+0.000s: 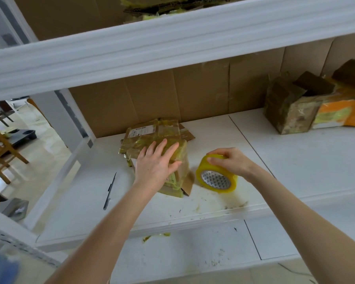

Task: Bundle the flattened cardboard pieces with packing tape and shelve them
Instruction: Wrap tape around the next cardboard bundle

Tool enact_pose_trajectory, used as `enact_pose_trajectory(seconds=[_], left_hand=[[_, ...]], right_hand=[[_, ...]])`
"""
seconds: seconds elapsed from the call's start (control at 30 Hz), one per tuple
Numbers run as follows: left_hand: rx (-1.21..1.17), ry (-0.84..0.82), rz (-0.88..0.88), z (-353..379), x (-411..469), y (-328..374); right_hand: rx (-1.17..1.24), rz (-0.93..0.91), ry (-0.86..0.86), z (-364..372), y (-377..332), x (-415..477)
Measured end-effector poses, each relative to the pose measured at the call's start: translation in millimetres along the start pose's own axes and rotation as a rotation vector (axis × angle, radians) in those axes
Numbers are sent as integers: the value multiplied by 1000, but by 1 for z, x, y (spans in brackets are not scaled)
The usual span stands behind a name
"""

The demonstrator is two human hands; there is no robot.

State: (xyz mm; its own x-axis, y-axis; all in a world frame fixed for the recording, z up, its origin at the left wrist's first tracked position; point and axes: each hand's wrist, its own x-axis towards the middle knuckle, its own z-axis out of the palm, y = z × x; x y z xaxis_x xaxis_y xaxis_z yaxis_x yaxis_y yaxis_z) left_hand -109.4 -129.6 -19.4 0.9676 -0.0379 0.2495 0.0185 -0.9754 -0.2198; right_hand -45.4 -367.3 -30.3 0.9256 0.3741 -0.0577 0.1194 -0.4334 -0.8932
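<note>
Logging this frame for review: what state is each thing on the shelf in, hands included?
Cardboard bundle: flattened, wrapped in tape, lying on the shelf.
Left hand: open, pressing flat on the bundle.
Tape roll: tilted on its edge beside the bundle.
Right hand: grips the roll's top.
Pen: lying on the shelf, untouched.
Brown box: upright at the back right, flaps open.

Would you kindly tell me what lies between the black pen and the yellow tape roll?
In the head view, the taped cardboard bundle lies between pen and tape roll, with the left hand flat on it.
</note>
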Motion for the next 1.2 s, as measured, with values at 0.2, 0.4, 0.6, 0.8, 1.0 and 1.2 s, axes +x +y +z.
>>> enact_pose_trajectory(seconds=[0.2, 0.4, 0.6, 0.8, 1.0, 1.2], left_hand=[[-38, 9, 9, -1, 4, -2], [-115, 57, 22, -4, -5, -7], [-394, 331, -79, -3, -30, -21], [-349, 148, -530, 49, -66, -75], [-290, -226, -727, 83, -68, -116], [-482, -75, -847, 77, -79, -115]], right_hand=[[-195, 53, 107, 8, 1, 3], [-273, 93, 130, 18, -10, 10], [-287, 85, 215, 23, -8, 11], [-308, 96, 247, 32, -10, 18], [-304, 122, 264, 34, -11, 19], [-261, 103, 259, 33, -11, 16]])
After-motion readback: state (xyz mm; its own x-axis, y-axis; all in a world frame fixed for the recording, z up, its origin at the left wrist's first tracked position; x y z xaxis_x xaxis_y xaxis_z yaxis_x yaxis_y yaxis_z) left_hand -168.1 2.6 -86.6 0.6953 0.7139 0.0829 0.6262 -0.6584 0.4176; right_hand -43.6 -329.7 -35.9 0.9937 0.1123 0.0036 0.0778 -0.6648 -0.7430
